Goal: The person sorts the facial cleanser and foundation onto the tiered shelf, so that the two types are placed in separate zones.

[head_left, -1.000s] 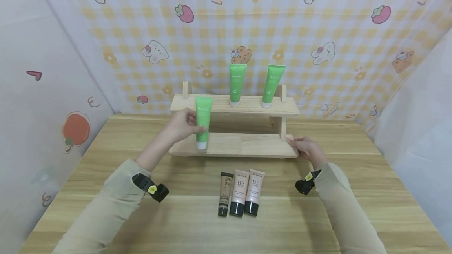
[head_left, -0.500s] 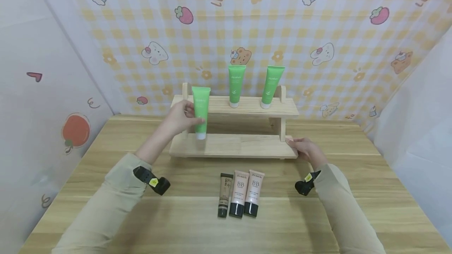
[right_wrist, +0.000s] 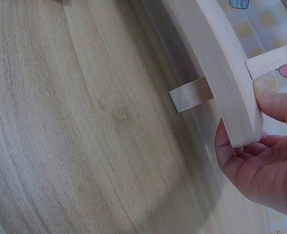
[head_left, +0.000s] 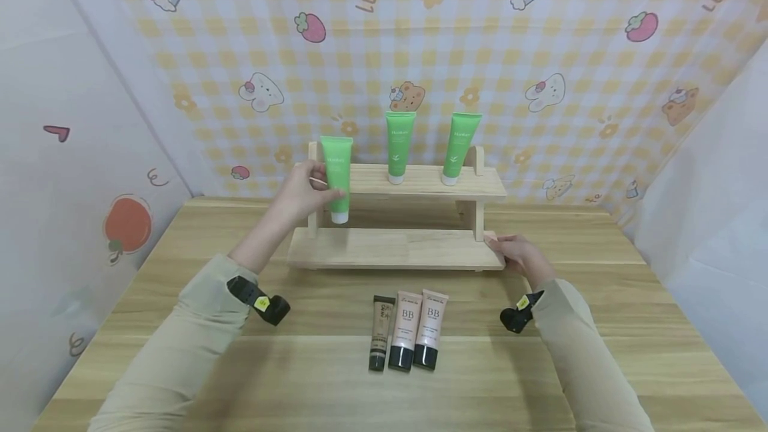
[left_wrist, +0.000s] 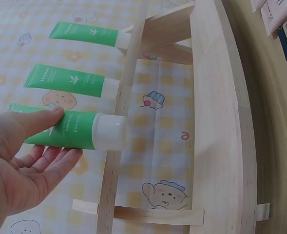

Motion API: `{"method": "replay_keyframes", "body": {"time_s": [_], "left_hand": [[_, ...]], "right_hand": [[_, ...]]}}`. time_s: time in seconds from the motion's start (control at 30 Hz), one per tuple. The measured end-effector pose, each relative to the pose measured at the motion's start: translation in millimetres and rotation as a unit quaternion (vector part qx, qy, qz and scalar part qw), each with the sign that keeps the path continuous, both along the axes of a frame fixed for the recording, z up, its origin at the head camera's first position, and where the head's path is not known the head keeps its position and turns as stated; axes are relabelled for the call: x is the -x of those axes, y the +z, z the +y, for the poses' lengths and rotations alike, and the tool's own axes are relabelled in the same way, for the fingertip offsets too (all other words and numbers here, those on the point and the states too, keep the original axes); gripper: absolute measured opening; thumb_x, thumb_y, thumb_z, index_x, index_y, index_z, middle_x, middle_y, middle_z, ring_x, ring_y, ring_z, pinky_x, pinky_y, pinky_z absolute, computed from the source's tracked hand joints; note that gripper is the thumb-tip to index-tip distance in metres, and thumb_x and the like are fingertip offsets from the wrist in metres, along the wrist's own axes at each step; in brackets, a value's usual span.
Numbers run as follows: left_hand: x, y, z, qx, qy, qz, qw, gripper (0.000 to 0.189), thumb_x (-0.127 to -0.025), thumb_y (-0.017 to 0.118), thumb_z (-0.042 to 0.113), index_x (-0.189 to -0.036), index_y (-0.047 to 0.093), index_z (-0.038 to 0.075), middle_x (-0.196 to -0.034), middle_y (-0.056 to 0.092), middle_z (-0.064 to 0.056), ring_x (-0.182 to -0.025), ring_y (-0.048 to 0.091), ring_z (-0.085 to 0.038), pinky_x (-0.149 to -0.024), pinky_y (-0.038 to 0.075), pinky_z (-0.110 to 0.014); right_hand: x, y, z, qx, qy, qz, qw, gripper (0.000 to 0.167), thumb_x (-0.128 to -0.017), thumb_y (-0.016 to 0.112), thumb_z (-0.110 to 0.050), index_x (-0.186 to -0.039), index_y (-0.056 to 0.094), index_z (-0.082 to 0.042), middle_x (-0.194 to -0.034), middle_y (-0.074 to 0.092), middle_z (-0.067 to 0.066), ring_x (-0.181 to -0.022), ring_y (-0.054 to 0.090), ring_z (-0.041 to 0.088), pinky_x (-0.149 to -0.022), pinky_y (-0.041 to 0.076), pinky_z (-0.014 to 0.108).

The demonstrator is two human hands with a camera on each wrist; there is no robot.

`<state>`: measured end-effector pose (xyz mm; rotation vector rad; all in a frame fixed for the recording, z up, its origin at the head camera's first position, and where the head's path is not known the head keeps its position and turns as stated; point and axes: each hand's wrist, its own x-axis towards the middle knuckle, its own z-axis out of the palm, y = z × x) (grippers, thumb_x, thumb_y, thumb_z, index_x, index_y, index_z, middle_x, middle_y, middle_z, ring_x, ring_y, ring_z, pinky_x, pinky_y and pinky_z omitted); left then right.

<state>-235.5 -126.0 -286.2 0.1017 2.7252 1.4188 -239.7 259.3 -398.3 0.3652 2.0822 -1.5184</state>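
The left hand grasps a green tube between thumb and fingers, holding it roughly upright, cap down, in front of the left part of the wooden shelf; whether the tube touches the upper board I cannot tell. Two more tubes stand cap down on that board: the middle tube, and the right tube, leaning rightward at its top. The right hand grips the right end of the lower board, thumb above and fingers beneath. On the near side of the shelf, a brown tube and two pink tubes lie side by side on the table, caps toward the near edge.
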Motion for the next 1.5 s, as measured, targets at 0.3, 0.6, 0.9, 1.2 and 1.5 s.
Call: {"method": "replay_keyframes", "body": {"time_s": [0.3,0.6,0.9,1.2,1.5], "left_hand": [[3.5,3.5,1.7,-0.025,0.012,0.012,0.9995,0.052,-0.081,0.068,0.014,-0.123,0.042,-0.003,-0.119,0.052,-0.017,-0.109,0.054,-0.03,-0.089,0.052,-0.038],[11.4,8.8,3.9,-0.032,0.033,0.033,0.9984,0.053,-0.08,0.069,0.012,-0.124,0.043,-0.003,-0.117,0.052,-0.019,-0.108,0.055,-0.031,-0.09,0.051,-0.039],[17.7,12.0,2.4,-0.042,0.047,0.033,0.9975,0.056,-0.08,0.068,0.01,-0.127,0.04,-0.002,-0.12,0.051,-0.017,-0.112,0.054,-0.03,-0.094,0.049,-0.039],[23.9,11.5,0.9,-0.062,0.042,0.053,0.9958,0.055,-0.081,0.068,0.011,-0.127,0.041,-0.001,-0.122,0.051,-0.017,-0.111,0.053,-0.029,-0.094,0.048,-0.039],[29.7,8.3,2.2,-0.071,0.051,0.069,0.9938,0.053,-0.081,0.068,0.011,-0.126,0.041,0.001,-0.124,0.051,-0.016,-0.114,0.052,-0.028,-0.095,0.047,-0.039]], "right_hand": [[-0.5,0.7,0.6,-0.022,0.006,0.004,0.9997,0.069,-0.096,0.038,-0.032,-0.14,0.009,0.014,-0.139,0.031,0.031,-0.11,0.051,0.021,-0.106,0.038,0.04],[-0.4,-0.3,1.2,-0.02,0.005,0.004,0.9998,0.069,-0.097,0.039,-0.032,-0.139,0.01,0.014,-0.141,0.028,0.031,-0.123,0.043,0.029,-0.108,0.035,0.04],[1.0,-1.3,2.2,-0.017,-0.002,0.002,0.9999,0.068,-0.096,0.041,-0.031,-0.139,0.015,0.013,-0.117,0.05,0.016,-0.089,0.055,0.009,-0.103,0.042,0.037],[2.1,-3.9,3.1,-0.02,-0.004,0.005,0.9998,0.067,-0.095,0.042,-0.032,-0.139,0.017,0.013,-0.12,0.05,0.017,-0.089,0.056,0.008,-0.102,0.043,0.036],[-0.8,-0.7,2.3,0.0,-0.007,0.014,0.9999,0.066,-0.096,0.043,-0.029,-0.138,0.017,0.015,-0.093,0.057,0.002,-0.076,0.055,0.001,-0.085,0.052,0.025]]}}
